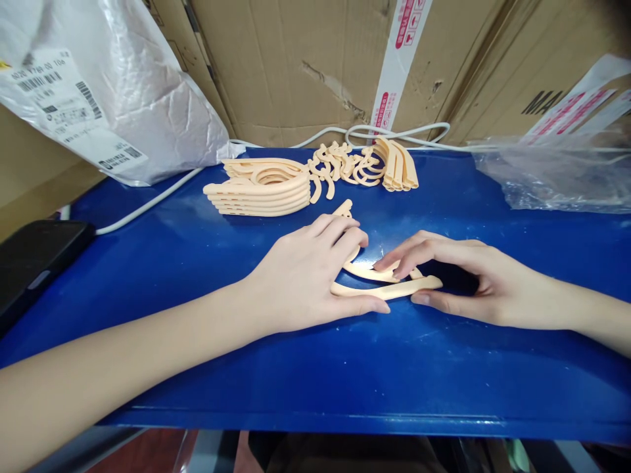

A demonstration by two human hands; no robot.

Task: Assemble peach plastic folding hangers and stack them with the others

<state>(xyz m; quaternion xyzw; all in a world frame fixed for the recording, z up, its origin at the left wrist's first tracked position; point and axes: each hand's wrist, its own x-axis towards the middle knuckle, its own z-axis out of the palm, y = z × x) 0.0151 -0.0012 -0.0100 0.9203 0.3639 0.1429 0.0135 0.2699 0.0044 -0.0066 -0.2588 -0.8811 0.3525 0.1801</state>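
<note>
Cream curved piece (379,291) between the hands: left hand's (303,276) three o'clock, right hand's (468,279) nine.
Left hand clasps it, fingers curled, hiding its left part; right thumb and fingertips pinch its right end. Black phone (44,256), cut off, at nine.

Behind the grip on the cream curved plastic frame (377,291), cream long plastic strips (400,165) lie on the flat blue table (355,371); behind-left, a stack of cream bowed plastic frames (263,200); behind-right, a clear crumpled plastic bag (557,177).
</note>
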